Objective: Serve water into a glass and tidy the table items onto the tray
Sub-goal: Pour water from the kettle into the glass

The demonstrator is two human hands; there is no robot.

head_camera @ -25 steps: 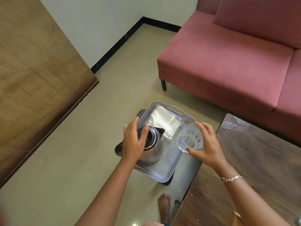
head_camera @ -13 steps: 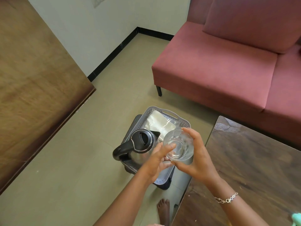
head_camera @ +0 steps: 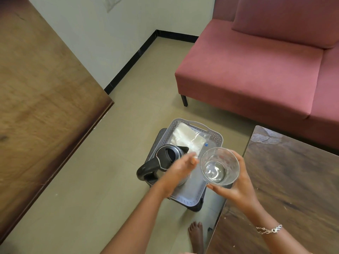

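Note:
A clear glass (head_camera: 219, 165) with a little water at its bottom is held upright in my right hand (head_camera: 236, 187), above the tray's right side. My left hand (head_camera: 178, 170) hovers blurred just left of the glass, fingers apart, holding nothing. Below it stands a steel kettle (head_camera: 166, 156) with a black handle and open top, inside the grey perforated tray (head_camera: 192, 197). A white folded cloth in plastic wrap (head_camera: 185, 137) lies at the tray's far end.
The tray rests on a dark stool on the floor. A brown wooden table (head_camera: 293, 180) is at right, a pink sofa (head_camera: 256, 70) behind, and a wooden panel (head_camera: 36, 88) at left. My bare foot (head_camera: 196, 235) is below the stool.
My left hand came off the kettle lid and moved toward the glass. My right hand lifted the glass up from the tray toward me.

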